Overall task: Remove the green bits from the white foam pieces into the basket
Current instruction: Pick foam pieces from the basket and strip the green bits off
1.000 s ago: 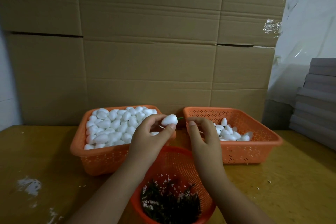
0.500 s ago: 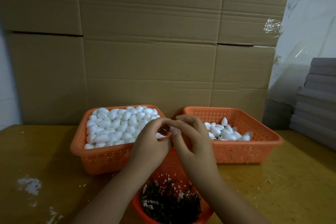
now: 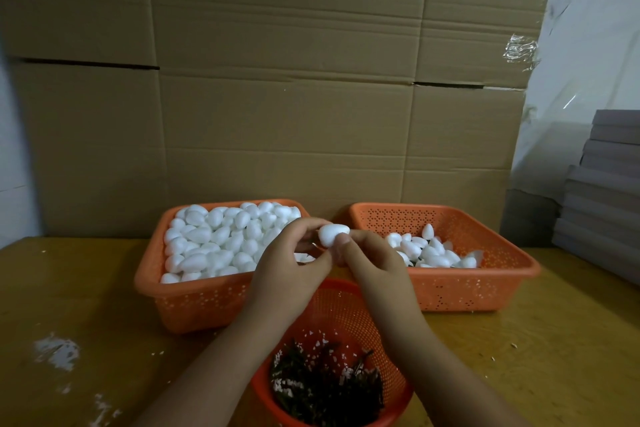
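Three orange baskets on bench (image 3: 104, 305); both hands at one foam piece.
Left hand (image 3: 289, 265) and right hand (image 3: 372, 262) pinch foam piece (image 3: 330, 233) above round basket (image 3: 341, 308) holding green bits (image 3: 327, 388). Left basket (image 3: 194, 305) is full of foam; right basket (image 3: 485, 288) is partly filled.
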`<state>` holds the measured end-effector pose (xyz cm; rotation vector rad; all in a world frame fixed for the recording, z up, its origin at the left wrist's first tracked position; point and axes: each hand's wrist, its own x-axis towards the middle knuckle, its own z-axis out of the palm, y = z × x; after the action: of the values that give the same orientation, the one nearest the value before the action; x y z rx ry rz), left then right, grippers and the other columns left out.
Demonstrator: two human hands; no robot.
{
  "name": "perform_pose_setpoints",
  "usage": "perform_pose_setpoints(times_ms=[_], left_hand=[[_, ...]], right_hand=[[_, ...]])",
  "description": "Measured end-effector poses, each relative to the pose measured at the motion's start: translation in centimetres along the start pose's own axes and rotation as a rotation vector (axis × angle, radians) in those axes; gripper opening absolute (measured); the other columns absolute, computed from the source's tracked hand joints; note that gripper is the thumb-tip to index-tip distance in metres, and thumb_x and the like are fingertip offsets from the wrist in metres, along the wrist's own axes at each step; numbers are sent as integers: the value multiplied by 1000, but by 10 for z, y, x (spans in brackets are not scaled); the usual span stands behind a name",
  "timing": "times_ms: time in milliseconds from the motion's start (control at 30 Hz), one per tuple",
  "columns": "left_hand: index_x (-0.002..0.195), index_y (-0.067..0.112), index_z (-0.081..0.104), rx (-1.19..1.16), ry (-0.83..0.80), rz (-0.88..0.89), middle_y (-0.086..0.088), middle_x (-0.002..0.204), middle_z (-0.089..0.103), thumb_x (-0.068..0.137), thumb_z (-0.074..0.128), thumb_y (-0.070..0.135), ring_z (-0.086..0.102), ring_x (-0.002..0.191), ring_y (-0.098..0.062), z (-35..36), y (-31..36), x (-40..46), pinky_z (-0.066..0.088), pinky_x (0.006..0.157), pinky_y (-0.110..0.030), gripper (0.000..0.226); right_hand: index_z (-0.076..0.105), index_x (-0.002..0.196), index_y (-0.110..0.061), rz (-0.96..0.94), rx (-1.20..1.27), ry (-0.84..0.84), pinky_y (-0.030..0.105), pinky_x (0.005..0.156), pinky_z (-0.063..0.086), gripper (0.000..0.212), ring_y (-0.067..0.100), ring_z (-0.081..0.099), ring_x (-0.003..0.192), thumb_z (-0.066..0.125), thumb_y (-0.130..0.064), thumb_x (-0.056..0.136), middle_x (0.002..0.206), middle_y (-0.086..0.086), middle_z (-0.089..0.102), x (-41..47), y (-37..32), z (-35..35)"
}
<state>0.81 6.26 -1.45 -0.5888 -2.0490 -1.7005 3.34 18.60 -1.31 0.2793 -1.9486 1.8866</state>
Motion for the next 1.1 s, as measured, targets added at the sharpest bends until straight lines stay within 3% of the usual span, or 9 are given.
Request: perform_pose_setpoints(times_ms=[233,367,600,733,833,933,1100], left_hand=[[95,42,66,56,-24,58,25,95,69,87,70,23,63,92,6,-2,0,-3,46,74,-8,21],[98,50,65,76,1,90,24,100,68,86,71,26,63,97,2,-3,1,-3,49,78,-14,27],[106,43,65,52,43,97,21,106,69,88,69,18,63,104,3,-2,1,-2,53,85,-24,31],[108,39,67,-45,7,75,18,107,71,87,61,32,64,107,-1,-2,2,-3,54,86,-28,24],[103,43,69,-75,-20,83,18,104,72,86,57,46,64,105,1,-2,4,-5,51,85,-20,21],[101,42,67,-107,-68,60,13,102,74,83,55,56,67,105,-5,-1,3,-6,51,92,-33,26],[94,34,69,-199,-83,-58,8,91,75,84,60,48,71,90,-6,-1,5,-5,54,76,-26,20]], right_hand=[[70,92,-19,-159,-72,63,14,73,49,6,5,66,85,69,-16,88,87,-9,71,-2,-1,0],[69,93,-24,-203,-80,71,19,78,52,9,7,67,90,69,-17,88,91,-9,71,-4,-1,0],[70,100,-23,-224,-26,35,20,80,53,20,8,69,93,65,-6,90,97,-8,73,-4,-3,-1],[70,99,-28,-277,-60,56,14,78,49,19,4,66,92,67,-12,89,96,-13,71,-4,-4,-1],[70,100,-25,-327,-155,70,22,82,50,16,9,63,95,69,-14,89,95,-13,67,-4,-1,-1],[69,98,-28,-370,-222,96,26,84,50,15,10,62,97,69,-17,87,94,-16,64,-4,0,-1],[62,101,-36,-389,-274,123,19,82,47,20,5,60,96,70,-25,87,94,-18,63,-4,3,-1]])
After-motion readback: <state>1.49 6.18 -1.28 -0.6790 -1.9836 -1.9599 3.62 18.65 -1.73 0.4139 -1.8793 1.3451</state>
